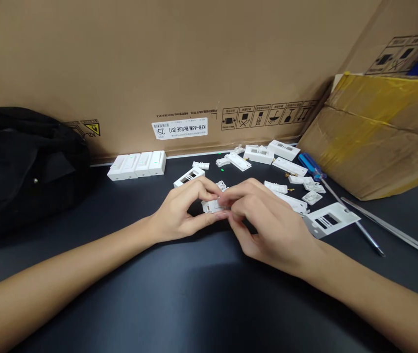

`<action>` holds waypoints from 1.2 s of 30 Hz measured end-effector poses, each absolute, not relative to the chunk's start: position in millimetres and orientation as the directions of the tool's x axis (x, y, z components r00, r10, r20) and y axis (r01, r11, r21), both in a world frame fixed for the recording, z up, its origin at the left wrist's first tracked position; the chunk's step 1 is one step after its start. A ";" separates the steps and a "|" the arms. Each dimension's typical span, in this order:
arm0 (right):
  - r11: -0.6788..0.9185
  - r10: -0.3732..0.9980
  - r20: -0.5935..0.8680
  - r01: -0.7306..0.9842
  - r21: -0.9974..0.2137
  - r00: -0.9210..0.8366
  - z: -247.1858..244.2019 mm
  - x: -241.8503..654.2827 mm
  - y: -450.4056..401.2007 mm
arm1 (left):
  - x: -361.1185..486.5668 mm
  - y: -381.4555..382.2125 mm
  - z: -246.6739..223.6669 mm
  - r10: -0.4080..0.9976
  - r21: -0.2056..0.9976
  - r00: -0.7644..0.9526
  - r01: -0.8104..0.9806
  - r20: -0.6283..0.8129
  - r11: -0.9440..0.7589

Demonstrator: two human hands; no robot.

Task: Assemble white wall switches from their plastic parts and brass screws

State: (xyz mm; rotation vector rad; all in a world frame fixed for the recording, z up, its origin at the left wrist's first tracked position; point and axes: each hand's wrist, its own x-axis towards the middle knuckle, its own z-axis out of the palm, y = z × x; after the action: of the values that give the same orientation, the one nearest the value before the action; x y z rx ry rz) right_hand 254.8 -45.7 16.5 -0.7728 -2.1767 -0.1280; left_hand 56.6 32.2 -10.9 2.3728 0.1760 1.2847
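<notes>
Between my two hands is a small white plastic part [211, 206], partly covered by fingers. My left hand [186, 206] grips it from the left, thumb below and fingers above. The fingers of my right hand [263, 215] are pinched at its right end; whether they also hold a smaller piece is hidden. A white slotted housing [188, 176] lies just behind my left hand. To the right of my right hand rests a flat white plate [331, 219] with a rectangular cutout. Several white plastic pieces [275, 187] lie behind my right hand, some with brass-coloured bits.
Four-sided white blocks [137, 165] stand in a row at the back left. A black bag [25, 171] is at far left. A blue-handled screwdriver [352, 215] and metal strips [396, 230] lie right. A large carton [150, 59] closes off the back; a taped box [381, 137] stands right.
</notes>
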 end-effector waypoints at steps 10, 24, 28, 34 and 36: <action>0.819 0.490 0.712 0.546 -0.178 -0.502 19.1 257.9 -42.0 | 55.5 32.7 -8.6 0.300 0.429 0.561 -0.111 0.772 -0.897; 0.589 0.791 0.267 0.569 -0.574 -0.551 33.3 288.9 -28.6 | 43.8 37.8 -7.5 0.343 0.443 0.651 0.010 0.678 -0.896; 0.579 0.762 0.075 0.626 -0.523 -0.643 34.9 302.4 -23.7 | 36.4 35.6 -6.2 0.374 0.277 0.724 0.257 0.580 -0.926; 0.581 0.724 -0.020 0.626 -0.520 -0.689 36.9 299.9 -28.2 | 40.5 31.9 -6.2 0.412 0.192 0.820 0.365 0.398 -0.911; 0.584 0.713 -0.023 0.612 -0.532 -0.701 38.7 299.6 -29.1 | 40.5 32.6 -7.1 0.404 0.232 0.827 0.336 0.390 -0.913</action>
State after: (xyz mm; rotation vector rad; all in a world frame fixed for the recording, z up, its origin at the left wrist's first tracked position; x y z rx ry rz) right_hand 299.6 -29.1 38.7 -1.1093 -2.6201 0.7693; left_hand 40.5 32.6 -7.1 2.8551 0.5820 0.6608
